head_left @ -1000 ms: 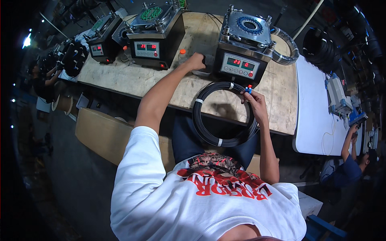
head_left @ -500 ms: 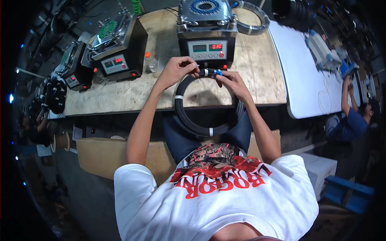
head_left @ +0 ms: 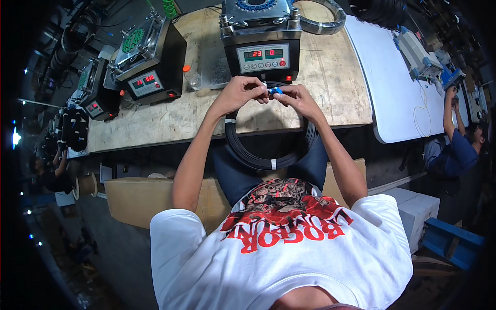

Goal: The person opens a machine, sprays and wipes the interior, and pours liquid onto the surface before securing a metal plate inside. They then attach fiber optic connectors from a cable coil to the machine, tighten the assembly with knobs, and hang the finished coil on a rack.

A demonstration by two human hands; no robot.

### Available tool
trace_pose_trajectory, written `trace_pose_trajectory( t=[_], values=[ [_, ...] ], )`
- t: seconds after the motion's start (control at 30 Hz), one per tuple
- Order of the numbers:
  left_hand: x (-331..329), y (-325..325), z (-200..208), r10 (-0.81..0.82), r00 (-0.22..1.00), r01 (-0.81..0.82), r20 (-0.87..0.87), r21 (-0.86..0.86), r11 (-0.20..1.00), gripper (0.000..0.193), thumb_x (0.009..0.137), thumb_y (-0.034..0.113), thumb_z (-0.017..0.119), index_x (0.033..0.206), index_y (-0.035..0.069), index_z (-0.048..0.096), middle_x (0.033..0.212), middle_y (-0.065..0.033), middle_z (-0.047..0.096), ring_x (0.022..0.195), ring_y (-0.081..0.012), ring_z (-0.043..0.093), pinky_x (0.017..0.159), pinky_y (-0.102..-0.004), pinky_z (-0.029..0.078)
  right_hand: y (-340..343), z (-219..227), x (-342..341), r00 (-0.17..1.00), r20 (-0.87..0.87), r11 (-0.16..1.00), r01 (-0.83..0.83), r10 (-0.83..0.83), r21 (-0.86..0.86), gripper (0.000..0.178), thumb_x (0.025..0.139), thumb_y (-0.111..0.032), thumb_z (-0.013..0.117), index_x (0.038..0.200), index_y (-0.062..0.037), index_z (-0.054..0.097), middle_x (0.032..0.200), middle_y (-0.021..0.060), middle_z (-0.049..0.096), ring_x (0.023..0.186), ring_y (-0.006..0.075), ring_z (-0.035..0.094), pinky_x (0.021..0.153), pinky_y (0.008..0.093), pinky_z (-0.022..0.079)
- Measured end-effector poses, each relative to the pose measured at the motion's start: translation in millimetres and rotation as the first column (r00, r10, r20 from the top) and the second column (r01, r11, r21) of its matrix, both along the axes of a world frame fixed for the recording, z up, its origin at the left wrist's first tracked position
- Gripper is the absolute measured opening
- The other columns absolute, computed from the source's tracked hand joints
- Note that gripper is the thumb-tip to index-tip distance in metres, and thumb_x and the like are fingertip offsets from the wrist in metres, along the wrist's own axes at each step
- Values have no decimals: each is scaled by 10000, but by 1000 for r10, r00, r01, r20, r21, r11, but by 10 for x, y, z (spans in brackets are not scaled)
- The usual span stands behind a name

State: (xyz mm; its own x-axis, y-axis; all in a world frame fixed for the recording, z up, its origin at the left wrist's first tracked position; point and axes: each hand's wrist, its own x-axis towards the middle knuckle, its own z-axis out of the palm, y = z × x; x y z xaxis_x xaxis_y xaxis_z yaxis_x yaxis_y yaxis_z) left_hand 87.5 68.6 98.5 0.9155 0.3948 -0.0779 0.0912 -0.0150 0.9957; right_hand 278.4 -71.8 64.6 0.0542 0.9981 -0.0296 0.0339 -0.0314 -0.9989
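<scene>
Both hands have come together in front of the nearest machine. A second ago the left hand (head_left: 238,94) was stretched out to the machine's left side and the right hand (head_left: 298,99) alone held the cable coil (head_left: 268,155); now the two sit almost knuckle to knuckle, fingertips pinched on a small blue connector (head_left: 275,91) at the cable's end. That suggests the work has moved from the machine to the fine handling of the cable tip.

The coil is a neat ring of black cable, bound with short white ties, one on its left side and one at the bottom. Its upper part lies on the wooden surface (head_left: 170,121) under the hands; its lower part hangs over the edge, above the lap.

Just beyond the hands stands the black machine (head_left: 262,49) with red digits. A second machine (head_left: 149,67) sits to the left, with a small orange-capped bottle (head_left: 190,76) between them.
</scene>
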Motion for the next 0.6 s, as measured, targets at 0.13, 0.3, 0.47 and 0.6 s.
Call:
trace_pose_trajectory(
  t=[0.13, 0.3, 0.47, 0.6],
  values=[
    [13, 20, 5, -22, 999, 22, -25, -20, 1000, 217, 1001, 137, 588, 975, -68, 655, 876, -120, 704, 850, -184, 712, 781, -301, 581, 16, -49, 19, 1000, 19, 1000, -1, 1, 0, 274, 945, -264, 682, 996, 1, 731, 701, -54, 555, 644, 33, 432, 572, 235, 333],
    [12, 52, 9, -53, 998, 53, -46, -3, 999, 209, 997, 130, 594, 978, -70, 652, 876, -127, 704, 854, -189, 714, 777, -304, 583, 33, -81, 27, 996, 85, 1000, -22, 23, -9, 282, 944, -259, 682, 1009, 12, 728, 699, -56, 552, 641, 30, 413, 562, 233, 321],
    [12, 72, -23, -74, 997, 72, -12, -74, 995, 218, 1001, 135, 590, 992, -76, 645, 878, -136, 701, 856, -197, 714, 781, -303, 586, 39, -33, 45, 995, 89, 998, -40, 44, -44, 279, 944, -250, 681, 1005, 19, 724, 699, -57, 552, 646, 27, 408, 562, 231, 320],
    [12, 13, -57, -59, 998, 59, -11, -37, 998, 228, 1003, 141, 589, 999, -80, 644, 878, -136, 700, 850, -194, 714, 780, -303, 588, 19, -76, -14, 993, 111, 999, -36, 37, -14, 269, 949, -250, 678, 987, 13, 724, 666, -60, 498, 621, 41, 390, 547, 247, 287]
  ],
)
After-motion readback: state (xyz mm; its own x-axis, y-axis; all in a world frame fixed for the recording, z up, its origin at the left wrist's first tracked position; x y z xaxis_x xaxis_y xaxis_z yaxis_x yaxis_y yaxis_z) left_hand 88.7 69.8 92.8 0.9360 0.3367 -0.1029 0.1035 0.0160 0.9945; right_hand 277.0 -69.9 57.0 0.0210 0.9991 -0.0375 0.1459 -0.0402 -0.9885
